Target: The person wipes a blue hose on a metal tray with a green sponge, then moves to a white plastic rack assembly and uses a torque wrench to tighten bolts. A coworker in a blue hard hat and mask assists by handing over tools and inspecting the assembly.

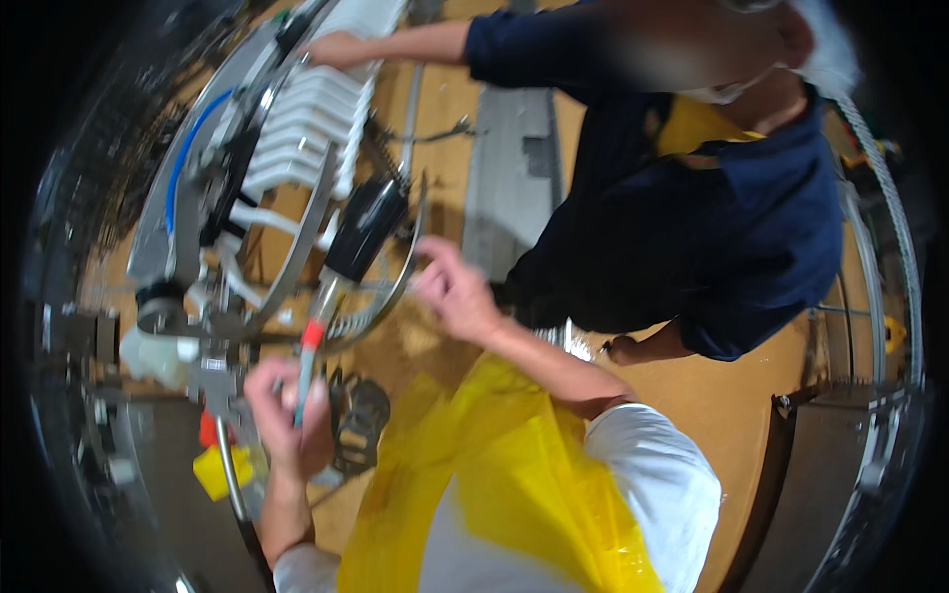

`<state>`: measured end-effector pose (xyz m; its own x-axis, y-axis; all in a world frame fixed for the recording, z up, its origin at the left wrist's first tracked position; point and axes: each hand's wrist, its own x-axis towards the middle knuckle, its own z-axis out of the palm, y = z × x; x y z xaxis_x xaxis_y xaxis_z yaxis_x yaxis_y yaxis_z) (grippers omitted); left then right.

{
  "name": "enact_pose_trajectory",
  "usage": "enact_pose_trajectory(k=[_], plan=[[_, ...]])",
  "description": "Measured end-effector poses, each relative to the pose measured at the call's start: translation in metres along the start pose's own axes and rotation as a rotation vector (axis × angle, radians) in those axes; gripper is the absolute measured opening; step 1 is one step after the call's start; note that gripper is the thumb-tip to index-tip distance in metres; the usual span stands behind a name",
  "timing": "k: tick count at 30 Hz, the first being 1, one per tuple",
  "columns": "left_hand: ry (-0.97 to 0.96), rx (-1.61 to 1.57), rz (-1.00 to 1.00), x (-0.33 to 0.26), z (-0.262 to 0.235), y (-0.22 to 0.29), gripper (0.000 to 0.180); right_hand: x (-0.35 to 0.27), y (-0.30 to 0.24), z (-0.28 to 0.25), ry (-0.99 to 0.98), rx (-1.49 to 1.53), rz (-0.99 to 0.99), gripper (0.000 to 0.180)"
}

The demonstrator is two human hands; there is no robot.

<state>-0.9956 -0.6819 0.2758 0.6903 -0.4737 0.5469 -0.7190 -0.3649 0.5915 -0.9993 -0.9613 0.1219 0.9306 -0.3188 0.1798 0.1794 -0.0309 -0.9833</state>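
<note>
Your left hand [292, 415], below the black cylinder [368, 229], is closed around 1 red-banded stick [306, 361]; your right hand [461, 298], right of the cylinder, has bent, parted fingers.

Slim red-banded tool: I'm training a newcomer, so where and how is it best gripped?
Probably by the teal handle, below the red band, from the near side: it slants with this slim, straight end nearest, and the left hand holds it there.

Your left forearm [286, 514] rises steeply; your left hand [283, 427] curls in a grip. Your right forearm [559, 370] slants up and leftward; your right hand [463, 304] is blurred, fingers [436, 251] loosely bent.
</note>
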Motion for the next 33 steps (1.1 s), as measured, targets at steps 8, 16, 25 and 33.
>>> enact_pose_trajectory(k=[8,16,25,33], plan=[[-0.268,-0.182,-0.130,0.023,0.029,0.012,0.033,0.008,-0.075,-0.040,0.345,-0.168,-0.771,0.064],[-0.273,-0.034,0.074,0.032,0.010,0.027,0.034,0.014,-0.066,-0.037,0.354,-0.062,-0.535,0.046],[-0.487,-0.083,0.018,0.034,-0.006,0.011,0.016,0.076,0.049,0.010,-0.126,-0.673,-0.491,0.024],[-0.527,-0.232,0.075,0.027,0.016,-0.031,0.016,0.128,0.026,0.073,-0.918,-1.262,0.210,0.088]])
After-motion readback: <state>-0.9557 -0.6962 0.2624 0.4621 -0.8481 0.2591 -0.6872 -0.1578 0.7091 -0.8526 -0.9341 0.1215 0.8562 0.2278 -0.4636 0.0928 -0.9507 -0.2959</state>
